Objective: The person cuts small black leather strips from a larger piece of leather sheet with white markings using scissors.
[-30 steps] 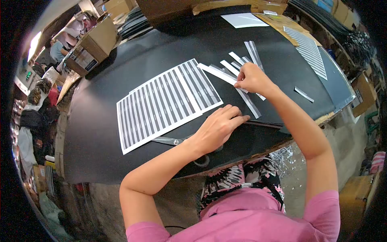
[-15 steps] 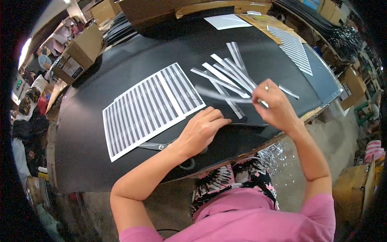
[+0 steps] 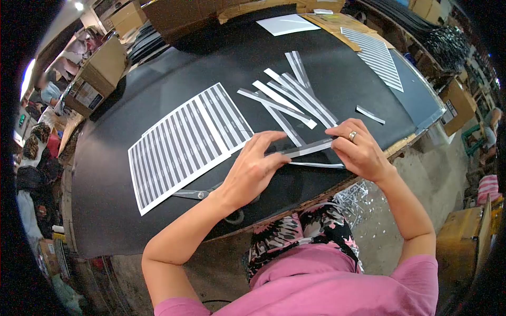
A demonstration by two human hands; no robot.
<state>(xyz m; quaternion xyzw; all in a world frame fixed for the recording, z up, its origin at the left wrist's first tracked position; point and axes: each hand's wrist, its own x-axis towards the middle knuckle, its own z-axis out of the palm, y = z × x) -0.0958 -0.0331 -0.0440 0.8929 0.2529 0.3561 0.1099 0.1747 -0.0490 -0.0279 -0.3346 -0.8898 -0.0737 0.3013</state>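
My right hand (image 3: 361, 147), with a ring on one finger, pinches the right end of a grey-and-white printed strip (image 3: 312, 149). The strip's other end reaches my left hand (image 3: 254, 167), whose thumb and fingers are apart around it. Just below it lies a thin white strip (image 3: 316, 165), near the table edge. Several loose printed strips (image 3: 303, 97) lie crossed beyond my hands. To the left are striped printed sheets (image 3: 184, 145), overlapping. Scissors (image 3: 199, 194) rest under my left forearm, partly hidden.
The black tabletop (image 3: 105, 195) has a worn front edge. A short strip (image 3: 370, 114) lies at the right. Farther back are a white sheet (image 3: 287, 24) and another striped sheet (image 3: 374, 57). A cardboard box (image 3: 97, 76) stands at the left; paper scraps (image 3: 353, 200) litter the floor.
My right hand has brought the strip down and level, toward my left hand. The left thumb and fingers, resting low on the table before, have lifted and spread at the strip's left end.
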